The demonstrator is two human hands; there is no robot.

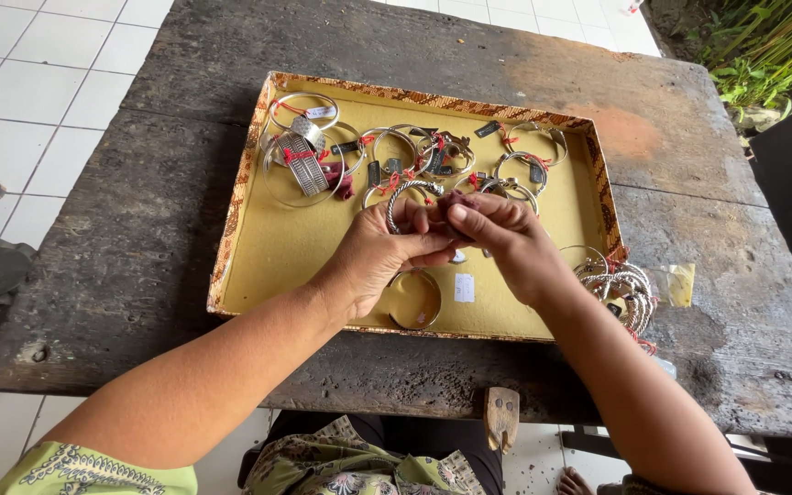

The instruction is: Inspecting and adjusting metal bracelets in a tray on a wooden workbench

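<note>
1. The left hand (373, 257) is pinching a twisted silver bangle (402, 197) above the tray (240, 192), centre.
2. The right hand (506, 240) fingers are pressing a dark red cloth (456, 202) against it; this looks like polishing.
3. Next probably calls for turning the bangle; finished bracelets (309, 151) are lying at eleven o'clock.

Bare forearms and patterned clothing

The left hand (373, 261) and right hand (506, 246) are left bare, no rings or watch being seen; a light-green short sleeve with pale scrollwork (93, 467) is worn, and floral-printed green cloth (359, 463) is draped over the lap.
</note>
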